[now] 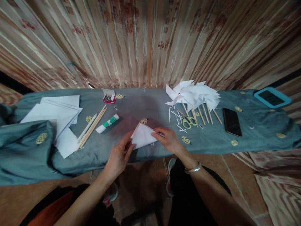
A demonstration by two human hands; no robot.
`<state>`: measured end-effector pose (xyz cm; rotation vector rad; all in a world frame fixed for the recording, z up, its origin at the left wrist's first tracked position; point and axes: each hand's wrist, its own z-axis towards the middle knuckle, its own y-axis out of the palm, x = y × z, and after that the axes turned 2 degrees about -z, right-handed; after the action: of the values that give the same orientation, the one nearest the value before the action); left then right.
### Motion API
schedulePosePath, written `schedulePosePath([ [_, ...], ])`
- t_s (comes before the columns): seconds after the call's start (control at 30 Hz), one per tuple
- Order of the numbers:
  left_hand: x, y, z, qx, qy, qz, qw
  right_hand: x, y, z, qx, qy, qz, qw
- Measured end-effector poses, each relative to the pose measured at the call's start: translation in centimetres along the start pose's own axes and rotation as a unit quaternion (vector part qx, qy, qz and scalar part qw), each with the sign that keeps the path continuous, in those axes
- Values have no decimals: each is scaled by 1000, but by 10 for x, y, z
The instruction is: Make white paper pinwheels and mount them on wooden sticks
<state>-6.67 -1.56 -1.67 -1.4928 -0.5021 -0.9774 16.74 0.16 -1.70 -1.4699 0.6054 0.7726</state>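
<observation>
A folded sheet of white paper [144, 135] is held between my two hands near the front edge of the cloth-covered table. My left hand [119, 155] pinches its left corner between thumb and fingers. On the opposite side, my right hand [167, 138] grips the right corner, with the thumb on top. The paper has a triangular outline, and the fingers hide part of both corners. Nearest to the left hand lies a glue stick [107, 124]. Beyond the right hand are green-handled scissors [188, 122] among thin paper strips [172, 115].
White paper pinwheels [188, 94] on wooden sticks lie at the back right. A phone [232, 121] and a blue-framed device [272, 96] are farther right. Leftward are a small red box [109, 96] of metal pieces, wooden sticks [92, 127] and paper sheets [62, 108]. A curtain [145, 44] hangs behind.
</observation>
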Motion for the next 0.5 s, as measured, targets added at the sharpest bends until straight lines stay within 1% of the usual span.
schedulePosePath([
  [0.03, 0, -1, 0, 8, 24, 26, 999, 1, 2, 2, 4, -1, 0, 1000],
  [0.1, 0, -1, -1, 30, 104, 101, 989, 2, 5, 6, 11, 0, -6, 1000],
  [0.13, 1, 0, -1, 36, 150, 149, 977, 3, 6, 7, 14, 1, -11, 1000],
  [0.2, 3, 5, -4, 28, 238, 245, 940, 2, 8, 8, 24, -2, -25, 999],
  [0.27, 6, 13, -7, 5, 289, 312, 905, 2, 11, 8, 38, -12, -44, 998],
  [0.3, 7, 17, -9, -6, 296, 334, 895, 2, 12, 8, 45, -20, -55, 997],
  [0.37, 10, 25, -13, -24, 292, 359, 886, 3, 14, 8, 58, -34, -73, 995],
  [0.5, 12, 34, -17, -50, 271, 372, 886, 3, 16, 8, 75, -36, -95, 992],
])
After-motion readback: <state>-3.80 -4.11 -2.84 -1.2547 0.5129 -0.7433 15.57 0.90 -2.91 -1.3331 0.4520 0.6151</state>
